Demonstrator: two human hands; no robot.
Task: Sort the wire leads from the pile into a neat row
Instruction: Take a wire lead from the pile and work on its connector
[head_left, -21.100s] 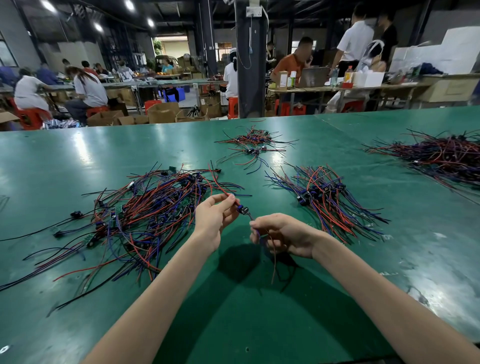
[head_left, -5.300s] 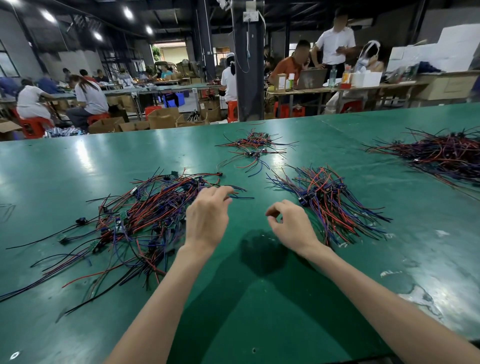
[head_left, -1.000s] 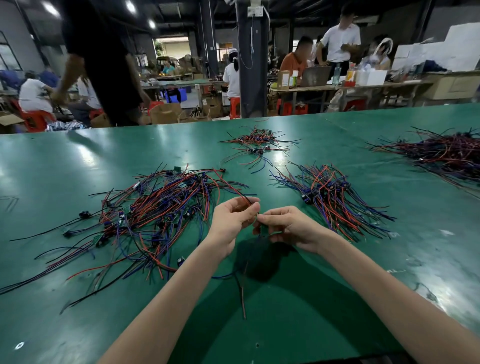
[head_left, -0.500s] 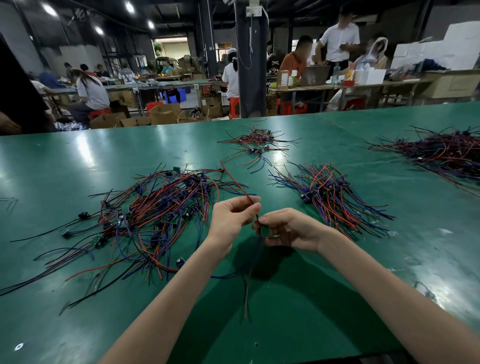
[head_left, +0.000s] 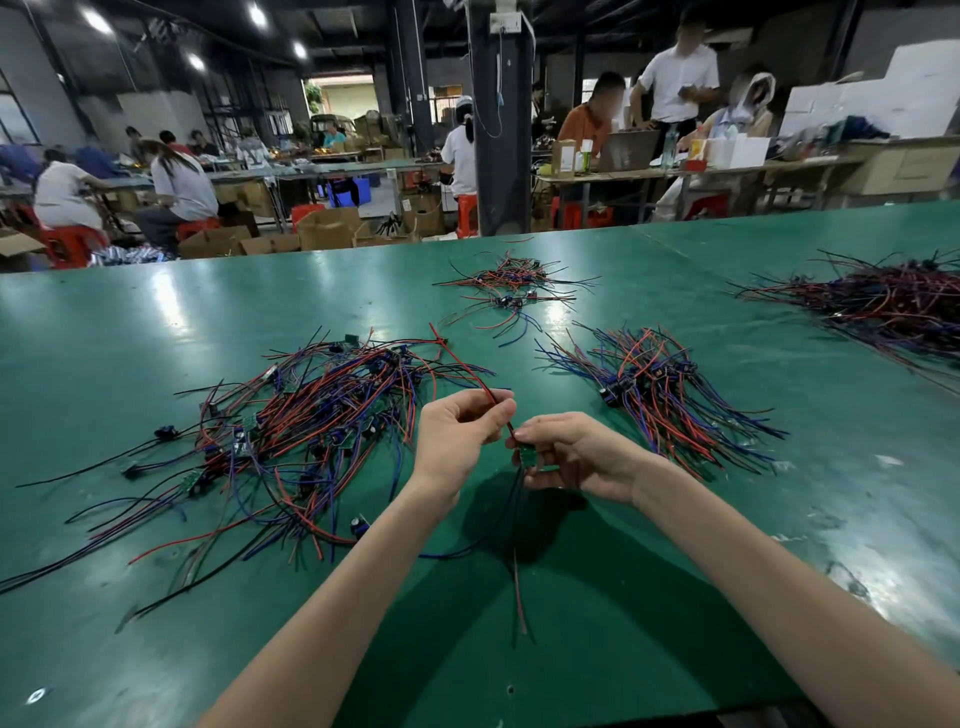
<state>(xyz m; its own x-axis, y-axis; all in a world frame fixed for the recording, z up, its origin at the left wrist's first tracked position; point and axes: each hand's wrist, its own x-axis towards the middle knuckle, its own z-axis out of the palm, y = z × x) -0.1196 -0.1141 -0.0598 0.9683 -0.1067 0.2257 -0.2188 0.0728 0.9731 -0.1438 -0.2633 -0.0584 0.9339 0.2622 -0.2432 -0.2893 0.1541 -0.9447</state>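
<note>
red wire lead (head_left: 464, 366) is being pinched by left hand (head_left: 460, 434) | small green circuit board (head_left: 529, 457) is being gripped by right hand (head_left: 576, 452) | both being held above green worktop (head_left: 597, 623), mid-width, toward near edge

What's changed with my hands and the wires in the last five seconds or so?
Both hands were empty then. Now the left hand pinches a red wire, and the right hand grips the small green board it runs to, other leads hanging below. The tangled pile, the sorted bundle to the right and the far heap lie as before.
</note>
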